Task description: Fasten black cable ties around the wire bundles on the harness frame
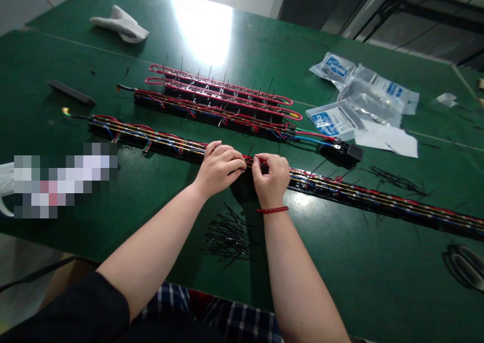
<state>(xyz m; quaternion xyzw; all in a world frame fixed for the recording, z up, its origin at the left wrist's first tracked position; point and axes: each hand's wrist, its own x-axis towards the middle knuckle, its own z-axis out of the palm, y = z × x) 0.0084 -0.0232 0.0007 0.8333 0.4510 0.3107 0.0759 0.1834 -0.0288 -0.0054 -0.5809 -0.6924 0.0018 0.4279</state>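
Note:
A long black strip with red, yellow and blue wires (pixel 159 140) runs across the green table (pixel 340 262) from left to right. My left hand (pixel 220 170) and my right hand (pixel 270 178) rest on its middle, fingers curled and pinched together over the wires. What they pinch is too small to name. A red bead bracelet circles my right wrist. A loose pile of black cable ties (pixel 227 237) lies just in front of my hands.
Behind the strip lie two more wired strips (pixel 219 101) with cable ties standing up. Plastic bags (pixel 363 101) sit at the back right, a white glove (pixel 121 24) at the back left, a black bar (pixel 71 93) at the left, scissors (pixel 467 265) at the right edge.

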